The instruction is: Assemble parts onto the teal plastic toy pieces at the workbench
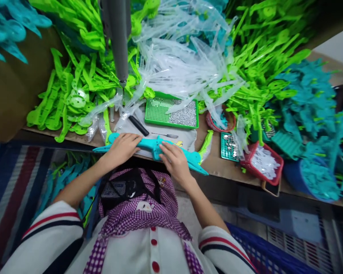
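A long turquoise plastic part [157, 146] with a raised middle and wing-like ends lies along the front edge of the table. My left hand [124, 147] is wrapped over its left arm, fingers pointing toward the centre. On the right of the middle, my right hand [174, 158] grips the same part, thumb side facing inward. Just behind it are a small thin-shafted tool [168, 136] and a black cylindrical handle [139, 126]. A bit of yellow [178, 144] shows beyond my right fingers. My palms hide stretches of the part.
A grey power screwdriver [116, 42] hangs point-down at the back left. Behind the part stands a green tray [148, 121] of small metal pieces. Lime-green parts [65, 95] and translucent white pieces [183, 64] pile up behind. A red basket [247, 161] and blue tub [295, 179] stand right.
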`<action>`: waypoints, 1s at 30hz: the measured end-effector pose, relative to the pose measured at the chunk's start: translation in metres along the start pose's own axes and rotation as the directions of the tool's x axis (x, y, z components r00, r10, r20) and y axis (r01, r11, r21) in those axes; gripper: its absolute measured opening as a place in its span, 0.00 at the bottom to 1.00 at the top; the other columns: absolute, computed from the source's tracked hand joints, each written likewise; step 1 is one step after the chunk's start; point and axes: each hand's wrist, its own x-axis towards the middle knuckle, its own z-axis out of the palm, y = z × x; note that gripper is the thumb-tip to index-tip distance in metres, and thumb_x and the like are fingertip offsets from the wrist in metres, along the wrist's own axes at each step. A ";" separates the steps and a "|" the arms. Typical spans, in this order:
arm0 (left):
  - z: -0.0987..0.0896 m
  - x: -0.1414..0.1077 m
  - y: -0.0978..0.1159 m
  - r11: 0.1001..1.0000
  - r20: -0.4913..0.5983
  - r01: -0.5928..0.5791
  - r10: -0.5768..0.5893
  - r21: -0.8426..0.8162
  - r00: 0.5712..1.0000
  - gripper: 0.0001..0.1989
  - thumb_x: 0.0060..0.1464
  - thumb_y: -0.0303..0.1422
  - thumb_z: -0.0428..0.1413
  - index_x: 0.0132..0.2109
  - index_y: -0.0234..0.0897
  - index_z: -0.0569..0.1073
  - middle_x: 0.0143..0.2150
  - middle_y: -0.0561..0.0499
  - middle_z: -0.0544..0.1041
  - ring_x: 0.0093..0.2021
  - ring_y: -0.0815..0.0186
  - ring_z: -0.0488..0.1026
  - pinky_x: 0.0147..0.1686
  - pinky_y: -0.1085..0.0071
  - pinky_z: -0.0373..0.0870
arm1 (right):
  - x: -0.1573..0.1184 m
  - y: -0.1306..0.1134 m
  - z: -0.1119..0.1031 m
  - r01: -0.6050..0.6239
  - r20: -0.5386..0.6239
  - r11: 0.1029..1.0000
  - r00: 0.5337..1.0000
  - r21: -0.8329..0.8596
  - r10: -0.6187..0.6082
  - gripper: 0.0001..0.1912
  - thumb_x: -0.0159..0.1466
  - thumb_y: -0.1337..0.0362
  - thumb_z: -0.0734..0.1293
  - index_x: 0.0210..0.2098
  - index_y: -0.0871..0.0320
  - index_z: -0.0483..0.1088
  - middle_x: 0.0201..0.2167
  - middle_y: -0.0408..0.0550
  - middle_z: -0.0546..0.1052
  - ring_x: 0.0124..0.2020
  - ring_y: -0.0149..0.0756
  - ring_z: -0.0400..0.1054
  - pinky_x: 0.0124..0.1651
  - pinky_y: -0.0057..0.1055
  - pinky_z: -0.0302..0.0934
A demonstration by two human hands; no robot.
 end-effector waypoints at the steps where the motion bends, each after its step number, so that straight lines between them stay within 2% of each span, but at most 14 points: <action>1: 0.001 0.009 -0.003 1.000 0.069 -0.007 0.006 0.014 0.998 0.17 0.57 0.30 0.58 0.54 0.36 0.72 0.50 0.43 0.78 0.51 0.54 0.73 0.51 0.60 0.67 | -0.008 0.002 0.003 0.016 0.009 1.000 1.000 -0.023 -0.016 0.19 0.70 0.60 0.59 0.58 0.55 0.70 0.55 0.54 0.76 0.57 0.40 0.71 0.60 0.42 0.64; 3: 0.003 0.020 -0.010 1.000 0.148 -0.009 0.007 0.014 0.989 0.16 0.55 0.31 0.59 0.52 0.37 0.73 0.46 0.44 0.78 0.49 0.54 0.74 0.48 0.61 0.67 | -0.019 0.002 0.010 0.051 0.017 0.997 0.999 -0.062 -0.050 0.19 0.70 0.60 0.59 0.57 0.57 0.70 0.56 0.54 0.76 0.59 0.40 0.69 0.61 0.41 0.63; 5: 0.004 0.024 -0.014 1.000 0.162 0.009 -0.008 -0.005 0.987 0.15 0.54 0.33 0.61 0.49 0.37 0.74 0.46 0.45 0.78 0.48 0.54 0.74 0.47 0.61 0.68 | -0.023 0.001 0.015 0.071 0.010 0.994 0.997 -0.089 -0.070 0.18 0.70 0.61 0.60 0.57 0.58 0.70 0.55 0.53 0.76 0.60 0.39 0.69 0.62 0.41 0.62; 9: 0.005 0.019 -0.014 0.999 0.127 0.047 -0.043 -0.028 0.991 0.13 0.54 0.34 0.61 0.46 0.38 0.74 0.45 0.47 0.79 0.48 0.54 0.75 0.47 0.60 0.67 | -0.023 0.002 0.017 0.076 0.010 0.992 0.997 -0.102 -0.075 0.18 0.69 0.61 0.61 0.56 0.56 0.71 0.55 0.51 0.77 0.60 0.38 0.69 0.61 0.39 0.62; 15: 0.009 0.010 -0.016 0.999 0.066 -0.002 0.005 -0.048 0.998 0.12 0.58 0.33 0.56 0.49 0.37 0.74 0.49 0.44 0.79 0.51 0.54 0.74 0.50 0.59 0.66 | -0.024 0.005 0.016 0.096 0.021 0.991 0.995 -0.095 -0.094 0.20 0.68 0.57 0.62 0.57 0.57 0.70 0.55 0.52 0.77 0.60 0.39 0.68 0.61 0.39 0.61; 18: 0.006 0.013 -0.019 0.993 0.127 -0.039 0.053 -0.109 0.990 0.16 0.57 0.37 0.58 0.51 0.39 0.73 0.51 0.45 0.78 0.51 0.55 0.74 0.50 0.60 0.67 | -0.026 0.006 0.019 0.090 -0.013 0.991 0.996 -0.096 -0.092 0.18 0.69 0.59 0.63 0.55 0.57 0.71 0.54 0.51 0.77 0.59 0.38 0.69 0.61 0.38 0.61; 20: 0.003 0.018 -0.019 0.990 0.166 -0.038 0.060 -0.135 0.984 0.15 0.57 0.38 0.58 0.49 0.39 0.74 0.51 0.46 0.78 0.50 0.56 0.74 0.49 0.61 0.68 | -0.027 0.008 0.020 0.093 -0.026 0.991 0.995 -0.092 -0.096 0.18 0.68 0.60 0.63 0.55 0.57 0.71 0.54 0.51 0.77 0.59 0.38 0.69 0.61 0.38 0.61; 23: 0.002 0.029 -0.017 0.993 0.228 -0.001 0.028 -0.118 0.973 0.10 0.56 0.34 0.58 0.45 0.37 0.75 0.45 0.45 0.79 0.46 0.57 0.76 0.45 0.63 0.70 | -0.028 0.009 0.024 0.095 -0.012 0.992 0.995 -0.082 -0.096 0.19 0.68 0.61 0.63 0.57 0.56 0.70 0.55 0.50 0.77 0.60 0.37 0.69 0.62 0.39 0.60; 25: 0.004 0.037 -0.016 0.989 0.265 0.026 0.014 -0.148 0.964 0.11 0.53 0.33 0.61 0.44 0.37 0.75 0.43 0.46 0.79 0.45 0.57 0.76 0.43 0.64 0.70 | -0.028 0.009 0.026 0.084 0.002 0.994 0.996 -0.071 -0.084 0.19 0.68 0.61 0.63 0.58 0.55 0.69 0.55 0.50 0.76 0.60 0.37 0.68 0.62 0.39 0.60; 28: 0.009 0.042 -0.016 0.969 0.257 0.066 -0.002 -0.239 0.966 0.15 0.49 0.32 0.64 0.45 0.38 0.75 0.43 0.48 0.78 0.45 0.58 0.76 0.45 0.65 0.70 | -0.030 0.007 0.025 0.062 0.016 0.997 0.998 -0.048 -0.061 0.19 0.69 0.62 0.62 0.57 0.57 0.70 0.56 0.52 0.76 0.60 0.38 0.68 0.62 0.41 0.60; 30: 0.013 0.042 -0.016 0.964 0.224 0.070 -0.011 -0.256 0.975 0.14 0.49 0.32 0.63 0.45 0.38 0.75 0.44 0.49 0.78 0.46 0.58 0.75 0.46 0.64 0.70 | -0.029 0.006 0.015 0.040 0.074 0.999 0.996 -0.003 -0.039 0.19 0.69 0.61 0.62 0.58 0.57 0.69 0.57 0.53 0.75 0.61 0.40 0.67 0.62 0.44 0.61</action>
